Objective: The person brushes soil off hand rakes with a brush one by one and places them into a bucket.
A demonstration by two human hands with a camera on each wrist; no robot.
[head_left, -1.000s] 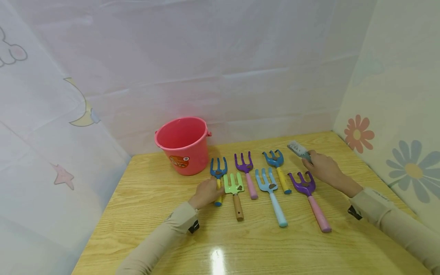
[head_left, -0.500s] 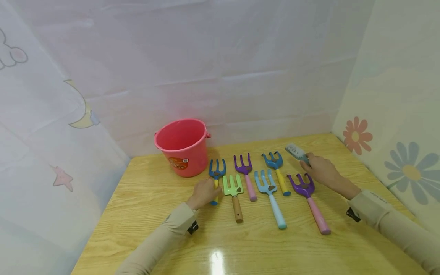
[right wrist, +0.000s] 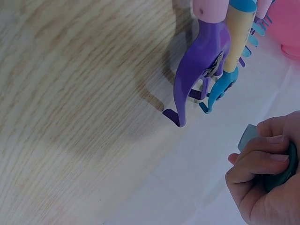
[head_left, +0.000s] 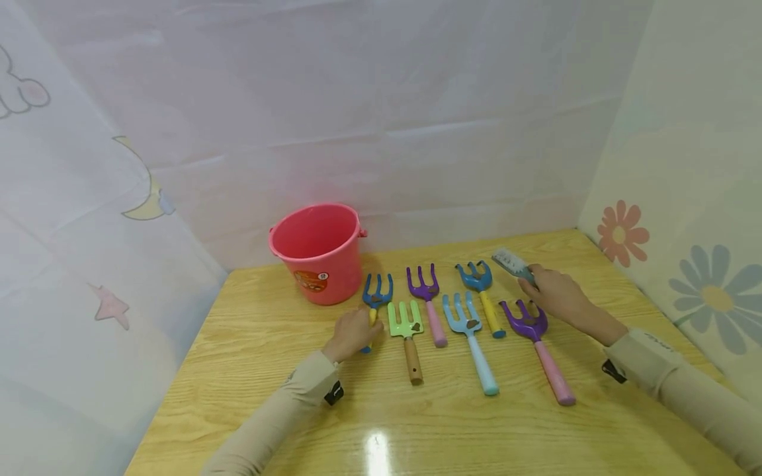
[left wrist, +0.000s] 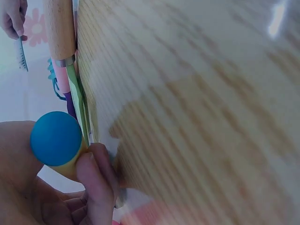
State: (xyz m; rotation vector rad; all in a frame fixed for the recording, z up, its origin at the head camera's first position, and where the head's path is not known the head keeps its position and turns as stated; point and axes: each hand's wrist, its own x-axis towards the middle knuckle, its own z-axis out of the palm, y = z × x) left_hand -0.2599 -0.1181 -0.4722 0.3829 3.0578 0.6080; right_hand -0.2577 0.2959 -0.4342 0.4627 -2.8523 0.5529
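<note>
My left hand (head_left: 354,333) grips the yellow handle of a blue garden fork (head_left: 376,297); its blue end cap (left wrist: 56,138) shows large in the left wrist view. The fork is low at the table, and whether it touches the wood I cannot tell. My right hand (head_left: 558,295) holds a scrubbing brush (head_left: 510,262) by its grey-green handle, bristles up, beyond the purple hand rake. In the right wrist view the fingers (right wrist: 260,161) curl round the brush handle, and most of the brush is hidden. Beside the left hand lies a light green fork (head_left: 407,324) with a wooden handle.
On the wooden table (head_left: 286,410) lie a purple fork (head_left: 424,291), a light blue fork (head_left: 463,322), a blue hand rake (head_left: 477,280) and a purple hand rake (head_left: 530,325), several with brown patches. A pink bucket (head_left: 333,271) stands at the back left, before the cloth wall.
The left hand has drawn the handle end of the blue fork a little to the left, so the fork lies more slanted. The brush has shifted slightly left and down with the right hand.
</note>
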